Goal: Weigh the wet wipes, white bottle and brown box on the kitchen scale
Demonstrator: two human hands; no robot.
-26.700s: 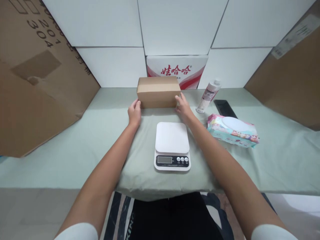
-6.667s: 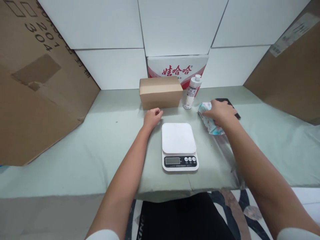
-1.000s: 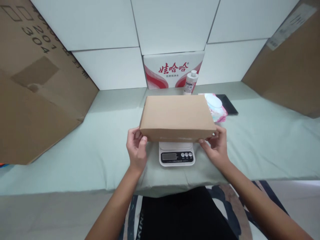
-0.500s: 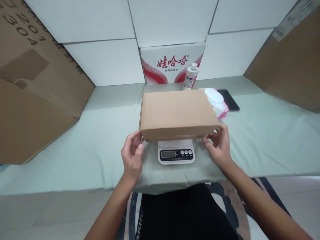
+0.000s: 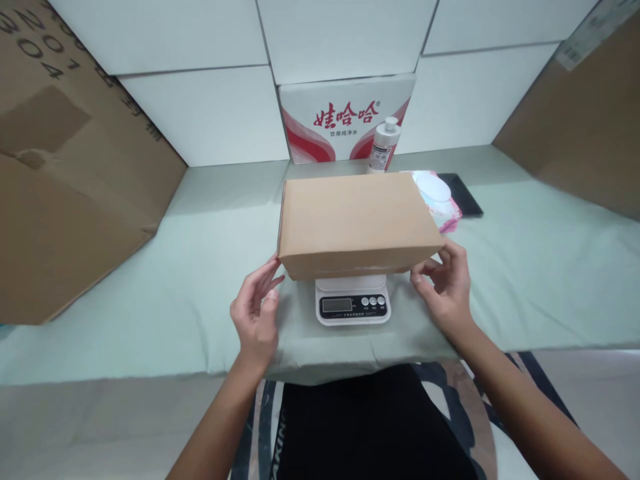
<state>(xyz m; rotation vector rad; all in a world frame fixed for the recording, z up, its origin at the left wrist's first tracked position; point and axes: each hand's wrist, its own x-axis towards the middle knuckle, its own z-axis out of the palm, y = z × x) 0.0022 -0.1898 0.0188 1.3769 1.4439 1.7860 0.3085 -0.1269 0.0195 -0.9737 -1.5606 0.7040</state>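
Cardboard box (image 5: 357, 217), one, apparently rests on one scale (image 5: 353, 317) between two hands (image 5: 255, 317) (image 5: 447, 290).

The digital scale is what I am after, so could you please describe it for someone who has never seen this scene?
On the pale green cloth, look for the plain brown box in the middle. Jutting from under its near edge is the white digital scale. It alone among its neighbours shows a small display beside three round buttons.
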